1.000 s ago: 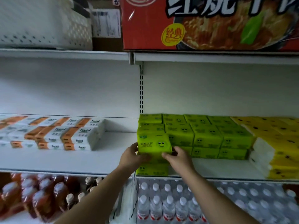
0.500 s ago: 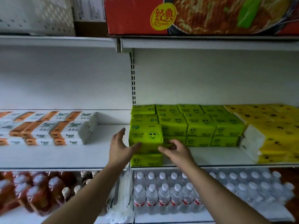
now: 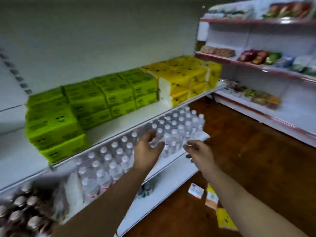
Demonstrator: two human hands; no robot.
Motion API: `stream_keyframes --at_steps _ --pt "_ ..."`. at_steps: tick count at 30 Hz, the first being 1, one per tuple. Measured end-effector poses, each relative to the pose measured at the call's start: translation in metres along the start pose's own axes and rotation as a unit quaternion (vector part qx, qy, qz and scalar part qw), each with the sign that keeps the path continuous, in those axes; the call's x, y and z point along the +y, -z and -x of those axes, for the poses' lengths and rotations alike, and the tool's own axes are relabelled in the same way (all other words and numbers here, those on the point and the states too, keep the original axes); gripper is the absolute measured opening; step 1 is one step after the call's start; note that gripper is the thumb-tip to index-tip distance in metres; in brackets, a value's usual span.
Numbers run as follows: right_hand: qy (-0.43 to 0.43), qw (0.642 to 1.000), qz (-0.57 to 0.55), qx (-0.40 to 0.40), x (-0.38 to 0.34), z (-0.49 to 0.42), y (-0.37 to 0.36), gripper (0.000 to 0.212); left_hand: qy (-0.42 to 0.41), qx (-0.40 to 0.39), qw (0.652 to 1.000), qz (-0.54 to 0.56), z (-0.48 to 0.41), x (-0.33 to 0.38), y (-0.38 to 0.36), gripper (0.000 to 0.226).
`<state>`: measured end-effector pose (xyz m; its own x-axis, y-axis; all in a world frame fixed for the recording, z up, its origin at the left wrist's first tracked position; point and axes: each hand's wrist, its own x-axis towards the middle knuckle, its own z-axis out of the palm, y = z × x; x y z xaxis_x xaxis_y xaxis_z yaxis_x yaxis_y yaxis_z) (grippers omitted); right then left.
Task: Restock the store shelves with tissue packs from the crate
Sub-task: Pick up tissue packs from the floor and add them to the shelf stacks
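Green tissue packs with smiley faces (image 3: 54, 127) are stacked at the left of the white shelf (image 3: 119, 127), with more green packs (image 3: 109, 96) behind and yellow packs (image 3: 186, 79) to their right. My left hand (image 3: 147, 151) and my right hand (image 3: 200, 151) hover empty in front of the shelf edge, fingers loosely spread, away from the packs. A yellow tissue pack (image 3: 225, 219) and small orange-and-white packs (image 3: 196, 190) lie on the floor at the lower right. The crate is not in view.
Rows of water bottles (image 3: 171, 130) fill the shelf below the tissues. Dark-capped drink bottles (image 3: 25, 209) stand at the lower left. A second shelving unit with snack bags (image 3: 259, 57) runs along the right. Brown floor (image 3: 248, 151) lies between them.
Both hands have let go of the green pack, which now sits on the front stack. The hands have drawn back and lower, and my view has swung to the right.
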<state>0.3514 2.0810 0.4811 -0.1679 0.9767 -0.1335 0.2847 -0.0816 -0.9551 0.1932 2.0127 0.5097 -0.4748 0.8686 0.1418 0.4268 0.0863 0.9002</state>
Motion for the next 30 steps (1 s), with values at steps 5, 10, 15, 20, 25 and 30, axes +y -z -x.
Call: stream_keyframes --at_steps 5,10,15,20,25,30 --pt "-0.067 0.985 -0.002 0.161 0.085 0.019 0.137 0.012 -0.032 -0.175 0.984 0.008 0.024 0.026 -0.140 0.035" --pt "-0.164 0.953 -0.015 0.255 0.184 0.061 0.270 0.012 -0.011 -0.314 0.949 0.005 0.081 0.049 -0.292 0.038" --pt "-0.248 0.926 -0.016 0.284 0.279 0.094 0.379 0.014 0.048 -0.416 0.908 -0.013 0.151 0.044 -0.429 0.040" --pt "-0.316 0.901 -0.007 0.297 0.366 0.108 0.436 0.009 0.123 -0.459 0.879 -0.042 0.192 0.006 -0.519 0.037" --pt "-0.388 0.871 -0.049 0.298 0.455 0.101 0.440 0.011 0.173 -0.497 0.847 -0.077 0.195 -0.044 -0.582 0.034" --pt "-0.435 0.843 -0.047 0.314 0.548 0.070 0.440 0.015 0.211 -0.549 0.802 -0.097 0.197 -0.117 -0.674 0.030"
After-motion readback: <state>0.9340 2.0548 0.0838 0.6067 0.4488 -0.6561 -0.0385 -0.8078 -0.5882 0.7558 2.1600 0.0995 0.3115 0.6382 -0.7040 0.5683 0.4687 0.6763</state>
